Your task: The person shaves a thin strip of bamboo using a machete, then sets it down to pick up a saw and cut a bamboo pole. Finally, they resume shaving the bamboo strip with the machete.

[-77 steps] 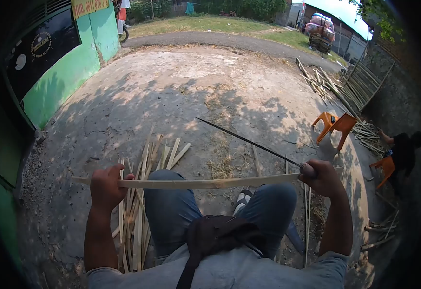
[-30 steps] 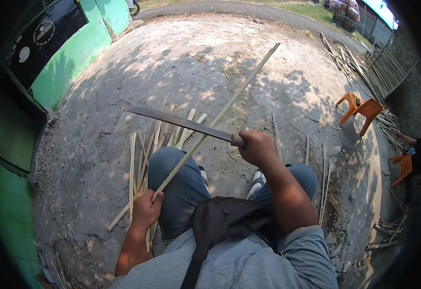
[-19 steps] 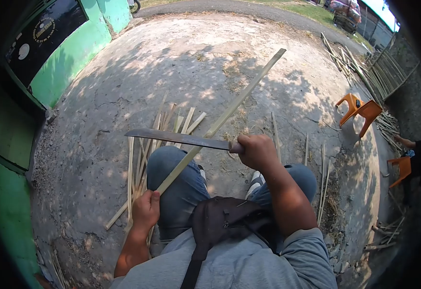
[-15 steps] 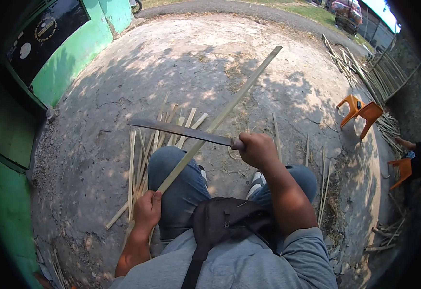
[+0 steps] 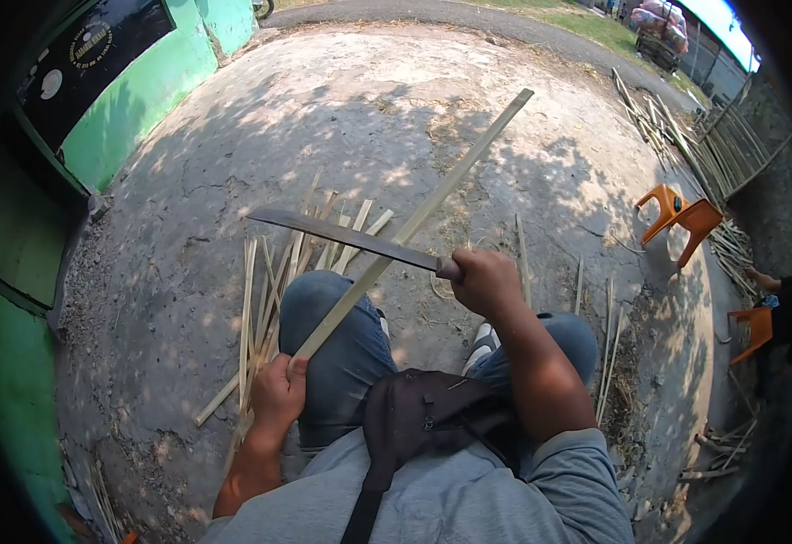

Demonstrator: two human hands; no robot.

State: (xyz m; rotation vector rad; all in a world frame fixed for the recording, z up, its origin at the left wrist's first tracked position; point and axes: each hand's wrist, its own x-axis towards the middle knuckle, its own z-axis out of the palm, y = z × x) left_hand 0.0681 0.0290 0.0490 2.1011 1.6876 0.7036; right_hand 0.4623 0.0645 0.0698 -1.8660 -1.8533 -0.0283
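My left hand (image 5: 278,392) is closed round the lower end of a long pale bamboo strip (image 5: 455,177), beside my left knee. The strip slants up and away to the right. In my right hand (image 5: 488,286) is the handle of a machete (image 5: 342,236), gripped in a fist. Its long dark blade points left and crosses over the strip near the middle. Several cut bamboo strips (image 5: 249,313) lie in a loose pile on the ground to the left of my left leg.
More thin strips (image 5: 610,349) lie right of my right knee. Orange plastic stools (image 5: 677,220) stand on the right, near bamboo poles (image 5: 654,122) and a slatted bamboo panel (image 5: 736,140). A person's hand (image 5: 762,279) shows at the right edge. A green wall (image 5: 138,109) runs along the left.
The machete blade's tip has dipped slightly lower and to the right. Both hands keep their grips, and the bamboo strip stays nearly in place.
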